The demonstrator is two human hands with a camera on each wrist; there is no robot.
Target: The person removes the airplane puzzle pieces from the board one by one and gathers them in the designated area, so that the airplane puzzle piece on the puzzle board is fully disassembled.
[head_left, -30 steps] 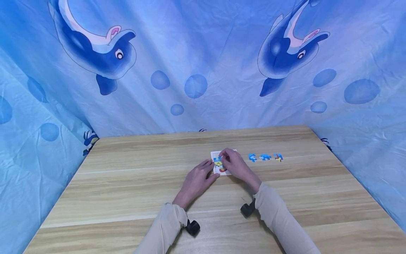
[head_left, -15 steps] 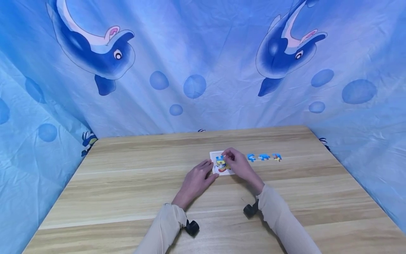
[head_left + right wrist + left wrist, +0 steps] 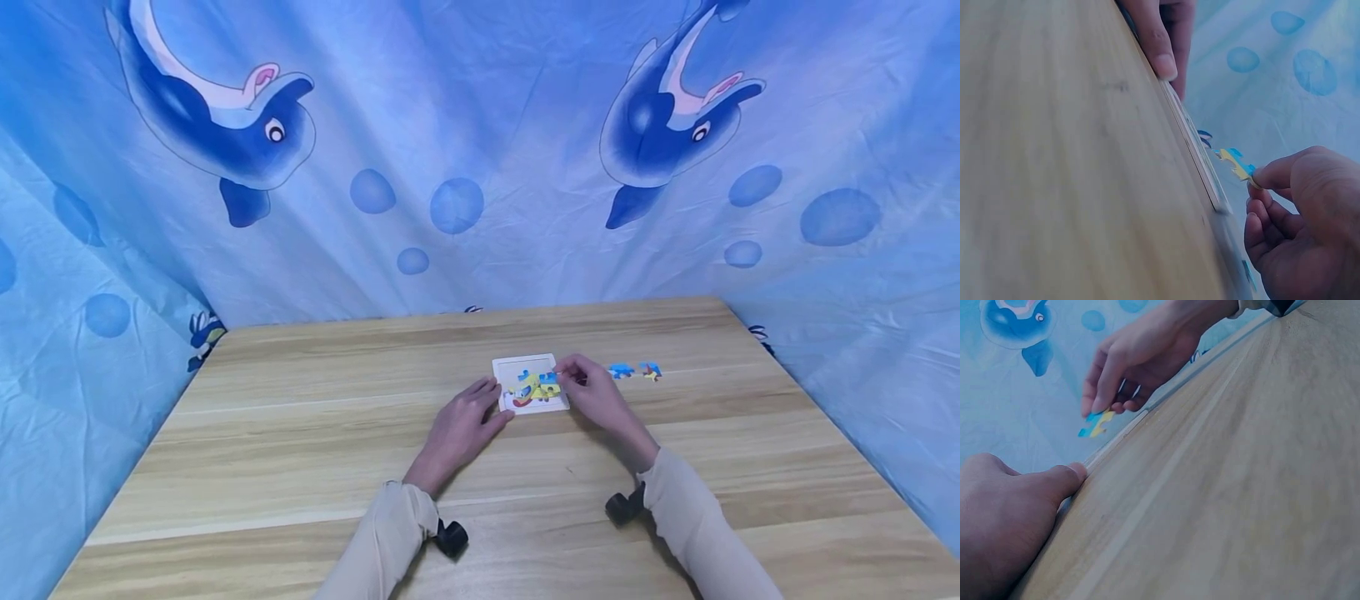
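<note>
A white-framed jigsaw puzzle tray (image 3: 525, 409) lies on the table, partly filled with blue, yellow and red pieces. My left hand (image 3: 463, 425) rests along its left side, with the fingers at the left edge and the thumb (image 3: 1067, 479) at the near-left corner. Between thumb and index finger, my right hand (image 3: 596, 396) pinches a blue-and-yellow puzzle piece (image 3: 1239, 166). Both wrist views show that piece raised over the tray's frame, towards its right side. The fingertips cover one end of it.
Two loose puzzle pieces lie to the right of the right hand: a mostly blue one (image 3: 621, 371) and a blue, red and yellow one (image 3: 650, 371). A blue dolphin curtain (image 3: 465, 275) hangs behind the wooden table (image 3: 337, 450).
My right hand has moved rightwards across the tray with the pinched puzzle piece, uncovering more of the tray. It now hides the nearest loose piece. The left hand stays at the tray's edge.
</note>
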